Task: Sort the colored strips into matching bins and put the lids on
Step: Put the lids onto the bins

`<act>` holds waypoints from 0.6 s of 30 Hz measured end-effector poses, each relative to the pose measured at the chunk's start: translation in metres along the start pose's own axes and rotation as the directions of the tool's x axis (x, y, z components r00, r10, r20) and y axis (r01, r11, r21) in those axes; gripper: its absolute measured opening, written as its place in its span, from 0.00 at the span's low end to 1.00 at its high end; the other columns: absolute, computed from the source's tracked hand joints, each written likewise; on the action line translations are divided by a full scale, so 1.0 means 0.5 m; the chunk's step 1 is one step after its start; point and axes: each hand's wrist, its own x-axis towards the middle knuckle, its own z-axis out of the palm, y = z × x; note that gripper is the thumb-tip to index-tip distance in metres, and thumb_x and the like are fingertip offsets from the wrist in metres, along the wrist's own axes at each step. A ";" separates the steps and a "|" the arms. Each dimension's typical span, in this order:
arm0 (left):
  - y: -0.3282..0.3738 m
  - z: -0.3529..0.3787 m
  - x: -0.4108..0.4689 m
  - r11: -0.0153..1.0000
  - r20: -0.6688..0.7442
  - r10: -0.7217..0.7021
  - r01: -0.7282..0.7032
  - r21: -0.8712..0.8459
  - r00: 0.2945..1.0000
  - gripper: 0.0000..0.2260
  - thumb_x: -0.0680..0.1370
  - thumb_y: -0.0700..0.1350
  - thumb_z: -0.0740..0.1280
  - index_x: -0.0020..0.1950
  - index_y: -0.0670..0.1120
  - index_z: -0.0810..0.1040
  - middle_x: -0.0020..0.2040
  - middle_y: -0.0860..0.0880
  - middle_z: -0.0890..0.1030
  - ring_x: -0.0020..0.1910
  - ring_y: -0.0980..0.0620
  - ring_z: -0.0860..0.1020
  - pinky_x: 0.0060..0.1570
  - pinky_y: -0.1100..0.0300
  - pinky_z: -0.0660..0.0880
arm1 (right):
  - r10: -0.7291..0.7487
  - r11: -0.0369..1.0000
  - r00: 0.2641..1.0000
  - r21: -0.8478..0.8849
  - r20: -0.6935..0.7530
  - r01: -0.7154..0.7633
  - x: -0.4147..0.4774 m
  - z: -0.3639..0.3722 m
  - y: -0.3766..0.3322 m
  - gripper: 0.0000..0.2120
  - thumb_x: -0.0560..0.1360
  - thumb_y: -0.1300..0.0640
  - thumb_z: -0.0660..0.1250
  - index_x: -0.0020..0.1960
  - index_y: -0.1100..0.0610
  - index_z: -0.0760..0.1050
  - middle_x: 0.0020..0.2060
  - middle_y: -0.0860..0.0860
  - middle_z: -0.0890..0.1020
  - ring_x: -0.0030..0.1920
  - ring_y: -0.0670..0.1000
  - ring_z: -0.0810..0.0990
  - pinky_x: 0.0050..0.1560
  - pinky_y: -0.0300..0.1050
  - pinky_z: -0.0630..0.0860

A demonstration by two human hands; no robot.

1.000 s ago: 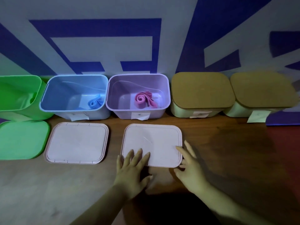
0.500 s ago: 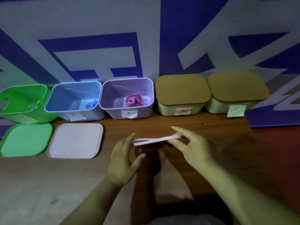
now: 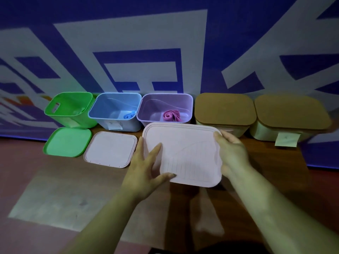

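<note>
A pale pink lid (image 3: pixel 185 153) is lifted off the table, tilted with its top face toward me, just in front of the purple bin (image 3: pixel 189 109). My left hand (image 3: pixel 146 169) holds its left edge, thumb on top. My right hand (image 3: pixel 233 153) grips its right edge. A rolled pink strip (image 3: pixel 169 115) lies in the purple bin. The blue bin (image 3: pixel 95 110) holds a curled blue strip (image 3: pixel 128 116). The green bin (image 3: pixel 55 114) stands open at far left.
A green lid (image 3: pixel 67 143) and a second pale pink lid (image 3: pixel 110 149) lie flat on the wooden table (image 3: pixel 73 189) before their bins. Two pale bins with tan lids (image 3: pixel 222 109) (image 3: pixel 291 112) stand closed at the right. A patterned wall runs behind the row.
Both hands took the pink lid up from the table, raised it and turned its top face toward me, carrying it closer to the purple bin.
</note>
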 end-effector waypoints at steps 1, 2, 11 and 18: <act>-0.007 -0.010 0.006 0.997 0.008 0.041 -0.042 0.062 0.999 0.45 0.66 0.77 0.62 0.77 0.68 0.45 0.80 0.57 0.34 0.80 0.46 0.45 0.73 0.43 0.59 | -0.016 1.000 1.000 -0.005 -0.012 0.016 0.005 0.013 -0.006 0.10 0.76 0.56 0.71 0.57 0.52 0.81 0.51 0.51 0.85 0.52 0.55 0.84 0.58 0.57 0.80; -0.016 -0.022 0.015 0.985 0.015 0.098 -0.099 0.140 0.995 0.44 0.66 0.78 0.60 0.77 0.68 0.46 0.80 0.55 0.36 0.80 0.43 0.45 0.73 0.41 0.59 | -0.032 0.999 0.999 -0.010 -0.021 0.032 0.008 0.028 -0.012 0.10 0.77 0.59 0.70 0.57 0.52 0.80 0.52 0.51 0.85 0.54 0.55 0.84 0.59 0.56 0.79; -0.123 -0.128 0.175 0.903 0.033 0.177 -0.176 0.391 0.984 0.41 0.67 0.79 0.47 0.78 0.64 0.48 0.81 0.51 0.49 0.77 0.37 0.52 0.71 0.38 0.62 | -0.325 0.916 0.945 -0.261 -0.033 0.306 0.043 0.214 -0.027 0.17 0.73 0.63 0.67 0.55 0.44 0.74 0.51 0.43 0.81 0.54 0.50 0.81 0.53 0.47 0.79; -0.193 -0.123 0.339 0.922 0.070 0.171 -0.185 0.341 0.983 0.42 0.68 0.80 0.46 0.78 0.63 0.49 0.81 0.51 0.51 0.77 0.37 0.55 0.74 0.39 0.59 | -0.332 0.406 0.837 -0.735 0.435 0.543 0.083 0.276 -0.025 0.36 0.72 0.49 0.73 0.75 0.40 0.61 0.78 0.38 0.40 0.78 0.43 0.49 0.71 0.41 0.58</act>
